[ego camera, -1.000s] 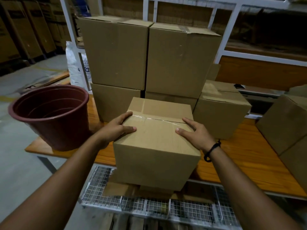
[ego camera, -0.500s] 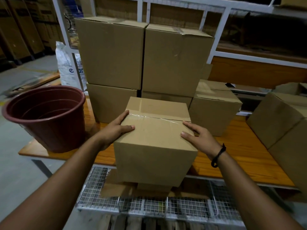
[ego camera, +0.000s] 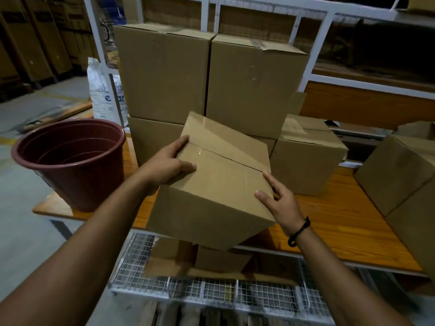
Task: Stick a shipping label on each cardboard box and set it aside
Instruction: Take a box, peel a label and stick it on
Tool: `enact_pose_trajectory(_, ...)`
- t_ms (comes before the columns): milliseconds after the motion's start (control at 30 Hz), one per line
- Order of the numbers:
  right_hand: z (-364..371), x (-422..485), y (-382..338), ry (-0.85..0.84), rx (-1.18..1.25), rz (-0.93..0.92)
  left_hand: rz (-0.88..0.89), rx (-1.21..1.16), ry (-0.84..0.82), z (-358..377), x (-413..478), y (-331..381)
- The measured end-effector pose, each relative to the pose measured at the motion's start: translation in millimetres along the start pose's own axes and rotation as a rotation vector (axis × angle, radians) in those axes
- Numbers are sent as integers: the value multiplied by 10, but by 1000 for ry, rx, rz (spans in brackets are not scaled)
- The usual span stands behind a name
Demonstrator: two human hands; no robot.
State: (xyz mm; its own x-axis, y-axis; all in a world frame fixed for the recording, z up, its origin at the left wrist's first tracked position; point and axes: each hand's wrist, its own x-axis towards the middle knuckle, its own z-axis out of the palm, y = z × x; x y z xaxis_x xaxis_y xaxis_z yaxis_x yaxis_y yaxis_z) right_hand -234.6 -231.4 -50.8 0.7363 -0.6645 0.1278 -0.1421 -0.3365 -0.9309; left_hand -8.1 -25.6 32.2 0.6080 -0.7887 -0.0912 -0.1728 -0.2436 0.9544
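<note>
While no shipping label shows on any face that can be seen, the cardboard box (ego camera: 219, 184) hangs tilted between the two hands at the near edge of the wooden surface (ego camera: 341, 220), its lower corner out over the wire rack (ego camera: 211, 290) below. The box's far left corner is the high one and its near right side the low one. The taped seam runs across the top face from the left hand down toward the right. The left hand (ego camera: 169, 165) is clamped on that raised left corner, thumb laid on the top face and a finger along the far edge. The right hand (ego camera: 280, 203), which wears a black wristband (ego camera: 299, 231), lies lower and nearer the body with its fingers straight and apart, pressed flat to the right side, thumb on the top. So the box sits directly between the hands, and the left appears to carry the hold while the right only steadies. Judging from this, the right hand is the likelier one to leave and fetch a label, though no label or roll is in view. A stack of larger boxes (ego camera: 207, 74) stands just behind, a maroon bucket (ego camera: 70, 161) to the left.
</note>
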Motion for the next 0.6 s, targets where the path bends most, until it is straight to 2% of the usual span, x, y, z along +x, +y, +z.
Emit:
enact_pose_trajectory(67, 15, -5, 71, 2, 18, 3, 16, 81, -15, 41, -9, 175)
enact_pose_trajectory(133, -32, 53, 75, 2, -13, 80, 22, 140, -41, 125, -6, 318)
enact_pose_trajectory(233, -203, 249, -62, 22, -363, 127, 49, 212, -36, 292, 40, 458)
enact_pose_trajectory(300, -263, 328, -260, 42, -525, 39, 71, 206, -15, 395, 91, 515)
enact_pose_trajectory(400, -231, 395, -634, -40, -445, -39, 138, 189, -18, 559, 132, 518)
enact_pose_trajectory(500, -227, 505, -949, -122, -394, 29, 239, 324, -5, 744, 152, 457)
enact_pose_trajectory(600, -361, 578, -1122, -167, -348, 172, 276, 254, 9, 799, 229, 382)
